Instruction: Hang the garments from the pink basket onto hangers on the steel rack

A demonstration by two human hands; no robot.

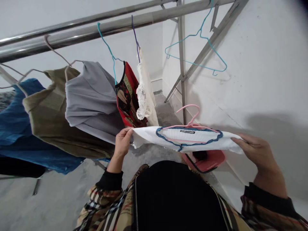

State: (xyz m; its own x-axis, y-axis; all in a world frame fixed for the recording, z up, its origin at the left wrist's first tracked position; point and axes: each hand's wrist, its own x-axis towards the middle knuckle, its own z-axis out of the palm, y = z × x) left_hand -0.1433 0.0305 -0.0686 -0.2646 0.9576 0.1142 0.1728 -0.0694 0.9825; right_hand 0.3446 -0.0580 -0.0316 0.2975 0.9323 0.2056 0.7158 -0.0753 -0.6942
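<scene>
A white blouse (146, 135) with a blue ruffled neckline is stretched sideways in front of me. Inside its neck sits a pink hanger (192, 124), its hook pointing up and to the left, free of any rail. My left hand (123, 140) pinches one shoulder of the blouse between thumb and fingers. At the opposite end, my right hand (255, 148) grips the other shoulder. The blouse's lower part is hidden from this angle. A dark label shows at the back of the neck.
Clothes hang along a metal rail (81, 38): a white lace garment (144, 93), a red patterned one (130, 93), a grey shirt (93, 93), an olive one (48, 112) and blue denim (14, 128). A bare blue hanger (201, 35) hangs at right. Below is a pink basket (214, 160).
</scene>
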